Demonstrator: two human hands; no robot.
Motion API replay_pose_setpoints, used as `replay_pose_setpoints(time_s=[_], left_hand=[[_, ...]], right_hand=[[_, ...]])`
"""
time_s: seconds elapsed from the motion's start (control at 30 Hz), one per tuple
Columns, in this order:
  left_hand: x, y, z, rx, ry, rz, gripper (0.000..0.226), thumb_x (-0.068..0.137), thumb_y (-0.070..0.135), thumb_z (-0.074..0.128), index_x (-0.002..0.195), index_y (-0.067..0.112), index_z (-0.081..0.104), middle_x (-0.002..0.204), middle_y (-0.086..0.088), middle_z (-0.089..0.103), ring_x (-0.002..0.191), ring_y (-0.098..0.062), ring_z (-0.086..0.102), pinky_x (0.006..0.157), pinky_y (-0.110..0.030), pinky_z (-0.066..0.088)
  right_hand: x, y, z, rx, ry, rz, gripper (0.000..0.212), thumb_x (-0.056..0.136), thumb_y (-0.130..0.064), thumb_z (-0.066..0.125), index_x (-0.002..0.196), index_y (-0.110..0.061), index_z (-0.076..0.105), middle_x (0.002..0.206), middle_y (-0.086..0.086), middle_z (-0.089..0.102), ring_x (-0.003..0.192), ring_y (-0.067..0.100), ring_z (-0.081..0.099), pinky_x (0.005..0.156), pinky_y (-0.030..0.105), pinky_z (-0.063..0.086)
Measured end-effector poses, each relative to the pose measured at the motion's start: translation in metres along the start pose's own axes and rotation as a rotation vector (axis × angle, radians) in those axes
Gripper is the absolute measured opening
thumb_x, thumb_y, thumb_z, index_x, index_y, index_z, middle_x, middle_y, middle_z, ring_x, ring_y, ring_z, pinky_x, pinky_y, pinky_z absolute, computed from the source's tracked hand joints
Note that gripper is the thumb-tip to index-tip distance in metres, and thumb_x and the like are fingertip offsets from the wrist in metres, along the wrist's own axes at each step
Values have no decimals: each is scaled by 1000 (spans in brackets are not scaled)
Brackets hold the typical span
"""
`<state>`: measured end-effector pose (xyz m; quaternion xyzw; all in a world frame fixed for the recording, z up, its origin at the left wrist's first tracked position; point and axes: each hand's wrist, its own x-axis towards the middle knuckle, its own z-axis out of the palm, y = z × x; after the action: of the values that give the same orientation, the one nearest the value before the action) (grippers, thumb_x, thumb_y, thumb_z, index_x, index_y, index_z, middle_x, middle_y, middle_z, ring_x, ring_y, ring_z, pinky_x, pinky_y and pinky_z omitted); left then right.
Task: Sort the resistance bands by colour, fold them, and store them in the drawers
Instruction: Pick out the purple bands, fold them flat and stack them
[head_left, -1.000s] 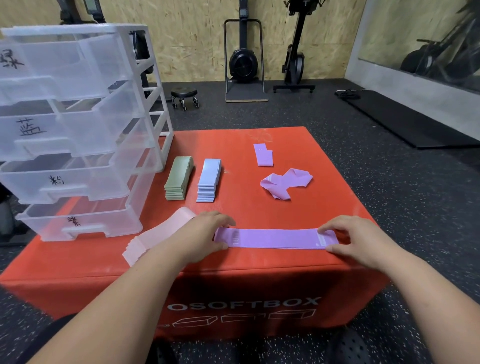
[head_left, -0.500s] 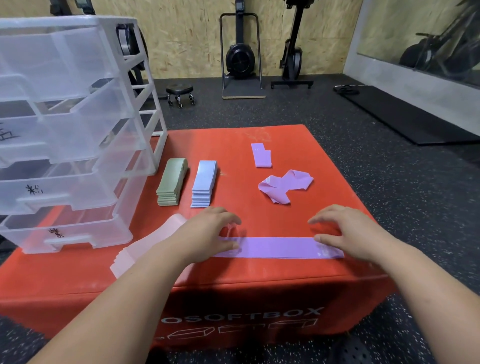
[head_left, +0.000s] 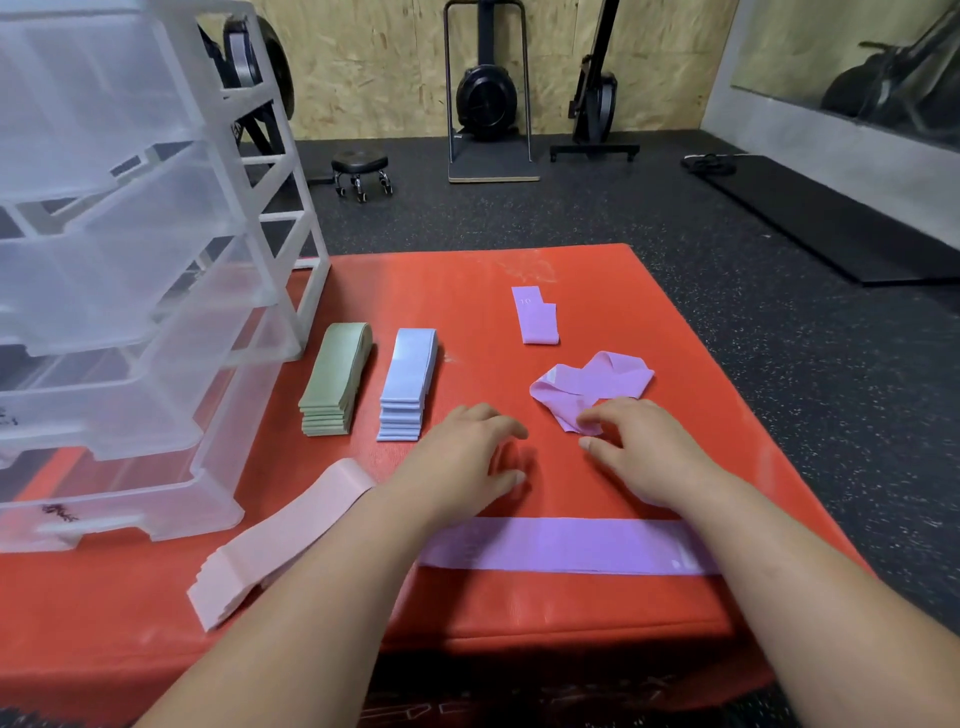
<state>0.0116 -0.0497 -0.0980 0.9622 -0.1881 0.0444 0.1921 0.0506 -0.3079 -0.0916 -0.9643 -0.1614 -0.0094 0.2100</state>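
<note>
A flat purple band (head_left: 566, 545) lies stretched out near the front edge of the red soft box (head_left: 467, 291), under my forearms. My left hand (head_left: 457, 462) hovers over the box with loosely curled fingers and holds nothing. My right hand (head_left: 644, 452) reaches to the crumpled purple band (head_left: 592, 384), its fingertips at that band's near end. A folded purple band (head_left: 537, 317) lies farther back. Stacks of green bands (head_left: 337, 384), blue bands (head_left: 408, 387) and pink bands (head_left: 280, 540) lie to the left.
A clear plastic drawer unit (head_left: 130, 291) with several labelled drawers stands on the box's left side. Beyond the box are dark rubber floor, a small wheeled stool (head_left: 361, 171), gym machines against a wooden wall, and a black mat (head_left: 831, 218) at right.
Both hands have left the ends of the flat purple band and moved forward. My right hand has reached the crumpled purple band. The flat band stays on the box.
</note>
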Motion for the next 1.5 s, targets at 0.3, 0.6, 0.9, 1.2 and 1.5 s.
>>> replay_pose_setpoints(time_s=[0.3,0.6,0.9,1.2,1.5], left_hand=[[9,-2,-8,-106,201,-41,34,94,36,71,127,31,66,121,8,62,118,-20,58,98,-42,51],[-1,12,-8,-71,160,-65,32,96,38,69,128,31,66,122,7,61,119,-21,57,97,-41,51],[1,26,1,-51,87,-60,36,94,38,69,129,31,65,125,7,60,118,-23,57,96,-43,53],[5,26,8,-40,86,-50,36,94,35,69,130,30,66,124,5,61,118,-24,58,96,-41,51],[11,21,-11,-436,337,-95,44,95,33,77,137,31,63,128,15,67,109,-4,63,96,-32,54]], right_hand=[[-5,-39,-76,595,398,-100,32,83,3,76,97,-24,65,89,-3,72,81,12,69,76,23,56],[-30,41,-60,-56,49,392,34,76,-15,73,106,-31,69,87,-6,68,84,24,64,73,33,48],[-31,19,-47,-125,12,196,43,86,-19,68,126,-37,68,126,-2,60,116,27,56,99,39,47],[-12,-18,3,-263,19,19,36,93,-48,67,128,-40,67,126,-10,66,117,24,55,90,41,48],[7,-46,-39,712,206,63,11,96,-19,74,99,-28,78,92,-10,80,84,-1,70,76,18,52]])
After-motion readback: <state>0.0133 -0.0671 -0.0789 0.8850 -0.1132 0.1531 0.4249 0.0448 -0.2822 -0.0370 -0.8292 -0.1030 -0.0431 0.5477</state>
